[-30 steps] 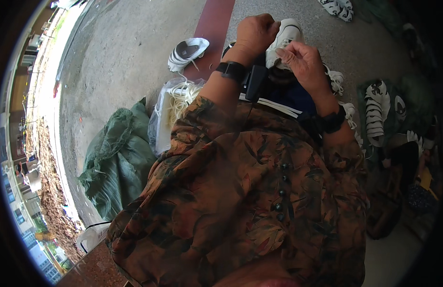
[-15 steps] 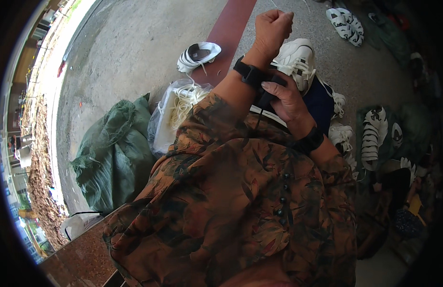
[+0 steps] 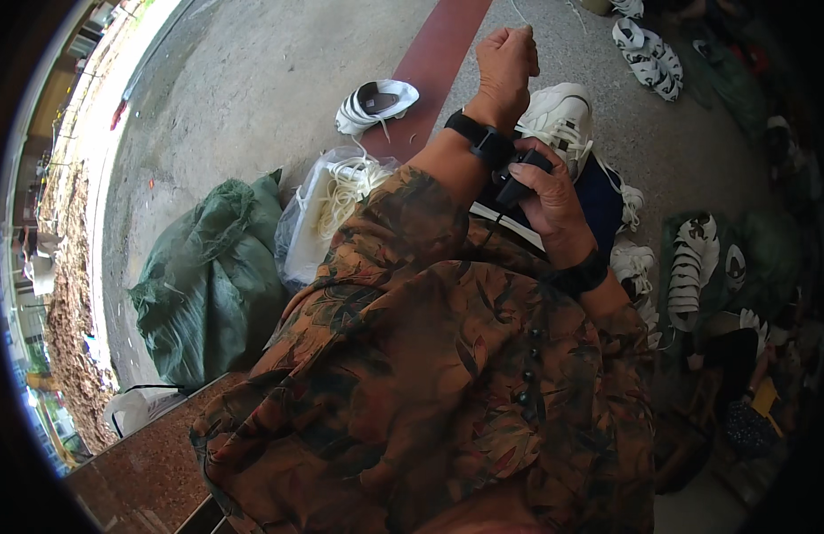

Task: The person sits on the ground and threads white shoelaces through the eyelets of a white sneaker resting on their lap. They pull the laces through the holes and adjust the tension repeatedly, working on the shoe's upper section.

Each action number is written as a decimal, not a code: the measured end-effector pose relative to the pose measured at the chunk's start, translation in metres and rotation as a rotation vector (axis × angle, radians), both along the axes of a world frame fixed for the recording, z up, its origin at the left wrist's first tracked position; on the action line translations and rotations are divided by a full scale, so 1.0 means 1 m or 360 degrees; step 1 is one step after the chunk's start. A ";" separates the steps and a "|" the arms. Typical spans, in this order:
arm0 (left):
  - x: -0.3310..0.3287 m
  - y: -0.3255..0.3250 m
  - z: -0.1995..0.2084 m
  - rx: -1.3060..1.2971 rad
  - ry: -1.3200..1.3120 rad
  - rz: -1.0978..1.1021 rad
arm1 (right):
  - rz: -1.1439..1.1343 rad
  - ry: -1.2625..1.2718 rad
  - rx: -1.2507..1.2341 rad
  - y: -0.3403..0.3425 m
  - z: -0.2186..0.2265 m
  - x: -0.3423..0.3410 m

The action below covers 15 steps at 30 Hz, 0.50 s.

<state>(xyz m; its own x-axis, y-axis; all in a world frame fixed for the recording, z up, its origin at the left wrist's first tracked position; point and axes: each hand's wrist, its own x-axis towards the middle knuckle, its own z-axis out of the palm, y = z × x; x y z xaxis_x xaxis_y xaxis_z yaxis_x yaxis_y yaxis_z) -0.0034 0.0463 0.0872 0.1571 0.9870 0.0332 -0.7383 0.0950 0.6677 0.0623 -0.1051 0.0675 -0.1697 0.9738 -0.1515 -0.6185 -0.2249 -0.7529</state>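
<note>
While my left hand (image 3: 508,67) hangs clenched, my right hand (image 3: 552,198) grasps a black corded device (image 3: 524,181) beside the left wrist strap (image 3: 477,138). White lace-up sneaker (image 3: 561,114): on my head feed, just beyond the right hand, by dark-blue cloth (image 3: 605,203).

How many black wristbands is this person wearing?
2: the left wristband and the right wristband, one around each wrist. Any others would be hidden under the sleeves.

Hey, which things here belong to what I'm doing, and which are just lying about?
Likely in use:
black device, in right hand
white sneaker, beside that hand
heaped cream laces

Likely lying about:
green sack
white bag
</note>
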 end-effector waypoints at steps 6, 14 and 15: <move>0.005 -0.005 -0.004 -0.0562 -0.0775 -0.0301 | -0.0027 -0.0038 0.0069 0.002 -0.005 0.011; 0.009 0.000 -0.040 0.0378 0.0866 0.0556 | -0.0133 -0.0194 0.0053 -0.005 -0.012 0.025; 0.009 -0.006 -0.043 0.0578 0.1221 0.0642 | -0.0124 -0.0177 0.0016 -0.007 -0.012 0.022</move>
